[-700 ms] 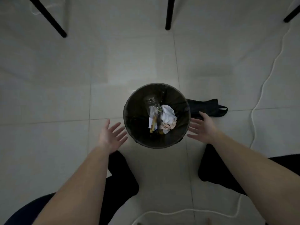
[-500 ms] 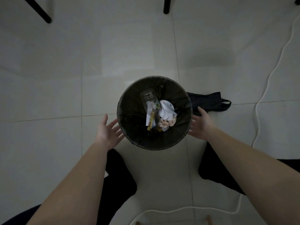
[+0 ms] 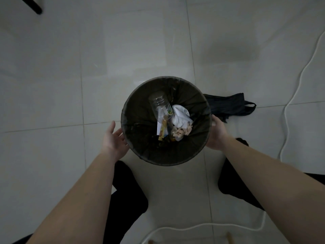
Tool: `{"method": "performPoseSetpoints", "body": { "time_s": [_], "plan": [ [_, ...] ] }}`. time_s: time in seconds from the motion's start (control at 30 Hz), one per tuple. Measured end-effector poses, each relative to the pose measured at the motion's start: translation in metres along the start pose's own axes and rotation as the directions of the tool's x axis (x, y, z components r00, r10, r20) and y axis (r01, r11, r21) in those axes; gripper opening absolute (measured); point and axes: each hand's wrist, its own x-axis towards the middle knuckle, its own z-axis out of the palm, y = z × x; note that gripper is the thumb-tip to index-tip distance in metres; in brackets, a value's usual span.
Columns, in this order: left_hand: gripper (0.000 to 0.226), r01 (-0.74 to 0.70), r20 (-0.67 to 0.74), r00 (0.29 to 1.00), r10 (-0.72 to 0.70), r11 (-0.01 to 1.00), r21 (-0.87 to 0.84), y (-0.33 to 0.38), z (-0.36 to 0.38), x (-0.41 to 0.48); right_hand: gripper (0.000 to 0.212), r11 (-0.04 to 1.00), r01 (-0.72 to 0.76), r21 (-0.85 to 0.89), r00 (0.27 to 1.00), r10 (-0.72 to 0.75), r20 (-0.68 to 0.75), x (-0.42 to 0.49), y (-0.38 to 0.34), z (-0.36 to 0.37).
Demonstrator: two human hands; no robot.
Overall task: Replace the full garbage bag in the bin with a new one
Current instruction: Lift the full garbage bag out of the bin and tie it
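black plastic garbage bag [image 3: 140, 124] lining the round dark bin [image 3: 165, 163] sits between both hands. left hand [image 3: 114, 138] holds straight fingers [image 3: 120, 135] just beside the rim. right hand [image 3: 217, 134] cups the opposite side, and its fingers are hidden. the person would do best to pinch the bag's folded edge on both sides and lift evenly. folded black spare bag [image 3: 226, 106] lies beyond the right hand.

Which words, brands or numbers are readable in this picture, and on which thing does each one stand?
No text here can be read.
Label on the bottle in the bin: green and white print, too small and blurred to read.
Yellow wrapper: no legible print.
White paper: no print visible.
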Motion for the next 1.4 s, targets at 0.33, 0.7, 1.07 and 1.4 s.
{"method": "performPoseSetpoints", "body": {
  "time_s": [0.33, 0.7, 1.07, 1.4],
  "plan": [
    [0.036, -0.067, -0.09, 0.993, 0.078, 0.991, 0.116, 0.01, 0.021, -0.044, 0.059, 0.997, 0.059, -0.043, 0.998, -0.06, -0.036, -0.045, -0.019, -0.003],
    [0.041, -0.186, -0.018, 0.98, 0.196, 0.952, 0.243, 0.026, 0.045, -0.106, 0.045, 0.954, 0.272, -0.126, 0.961, -0.263, 0.081, -0.133, -0.04, 0.029],
    [0.022, -0.322, 0.107, 0.945, 0.31, 0.816, 0.48, 0.022, 0.077, -0.162, 0.007, 0.691, 0.51, -0.512, 0.859, -0.437, 0.266, -0.187, -0.046, 0.05],
    [0.005, -0.475, 0.25, 0.873, 0.42, 0.607, 0.637, 0.02, 0.089, -0.188, 0.011, 0.499, 0.516, -0.696, 0.852, -0.382, 0.358, -0.225, -0.051, 0.068]
  ]
}}
